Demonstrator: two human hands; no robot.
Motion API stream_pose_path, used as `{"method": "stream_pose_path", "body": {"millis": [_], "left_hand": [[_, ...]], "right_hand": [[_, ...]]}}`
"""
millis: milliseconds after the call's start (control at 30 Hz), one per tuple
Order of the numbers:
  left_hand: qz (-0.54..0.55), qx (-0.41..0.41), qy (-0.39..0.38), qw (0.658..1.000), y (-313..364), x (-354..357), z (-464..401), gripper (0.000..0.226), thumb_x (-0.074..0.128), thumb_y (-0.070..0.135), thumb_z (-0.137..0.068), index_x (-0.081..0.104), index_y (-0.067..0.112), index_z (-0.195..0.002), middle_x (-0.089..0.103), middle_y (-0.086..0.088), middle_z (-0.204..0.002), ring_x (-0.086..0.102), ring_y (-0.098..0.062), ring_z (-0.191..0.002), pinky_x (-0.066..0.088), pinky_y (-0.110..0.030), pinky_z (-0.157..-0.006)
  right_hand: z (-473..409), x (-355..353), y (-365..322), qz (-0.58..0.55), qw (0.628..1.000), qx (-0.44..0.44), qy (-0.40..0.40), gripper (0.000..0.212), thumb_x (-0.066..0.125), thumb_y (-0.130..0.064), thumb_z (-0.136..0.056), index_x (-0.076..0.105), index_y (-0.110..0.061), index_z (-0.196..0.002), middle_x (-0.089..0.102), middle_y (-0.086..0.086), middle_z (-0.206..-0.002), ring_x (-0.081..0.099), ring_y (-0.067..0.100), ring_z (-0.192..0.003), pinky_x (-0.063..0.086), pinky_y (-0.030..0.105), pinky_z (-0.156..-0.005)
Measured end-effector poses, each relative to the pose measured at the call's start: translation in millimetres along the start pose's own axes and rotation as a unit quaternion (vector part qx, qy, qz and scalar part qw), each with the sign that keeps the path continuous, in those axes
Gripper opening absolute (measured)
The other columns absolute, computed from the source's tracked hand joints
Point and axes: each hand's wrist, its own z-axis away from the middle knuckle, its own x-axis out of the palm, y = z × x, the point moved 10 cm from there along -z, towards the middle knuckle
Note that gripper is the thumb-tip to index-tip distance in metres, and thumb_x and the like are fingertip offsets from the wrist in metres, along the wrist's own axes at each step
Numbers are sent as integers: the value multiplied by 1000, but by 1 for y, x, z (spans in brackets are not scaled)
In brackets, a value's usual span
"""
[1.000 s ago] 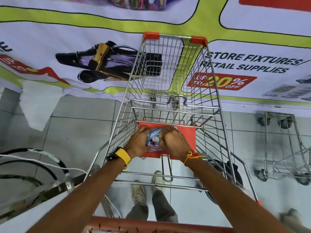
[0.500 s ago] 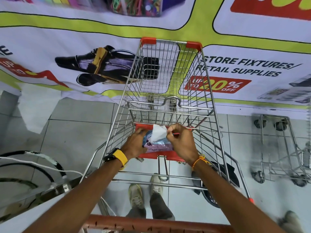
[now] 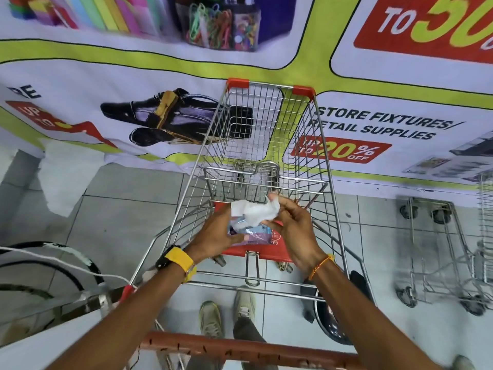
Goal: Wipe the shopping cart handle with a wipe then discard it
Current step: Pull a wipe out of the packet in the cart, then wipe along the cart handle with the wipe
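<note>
A crumpled white wipe [image 3: 256, 212], pinched by the right hand's [image 3: 294, 231] fingers, trails leftward from a glossy wipes pack [image 3: 250, 234] clasped in the left hand [image 3: 216, 235], above the wire shopping cart's [image 3: 266, 145] red seat flap [image 3: 269, 252]; the reddish handle [image 3: 240, 349] runs left-right nearest.

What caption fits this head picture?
Right hand pulls a wipe from the pack held by left hand.

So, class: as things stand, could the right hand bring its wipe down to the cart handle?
Probably yes. The right hand already pinches the white wipe, the red cart handle lies bare below the forearms, and nothing sits between them. The left hand holds the wipe packet.
</note>
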Motion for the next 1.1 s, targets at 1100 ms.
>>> {"method": "stream_pose_path", "body": {"millis": [1100], "left_hand": [[369,15,97,924,106,-66,213,18,63,23,-85,79,15,-88,78,-3,-88,72,-18,-82,59,-32,-63]], "right_hand": [[225,82,-46,104,983,-98,-117,25,66,-7,-98,67,7,-119,75,16,-110,69,26,-98,57,39,-91]]}}
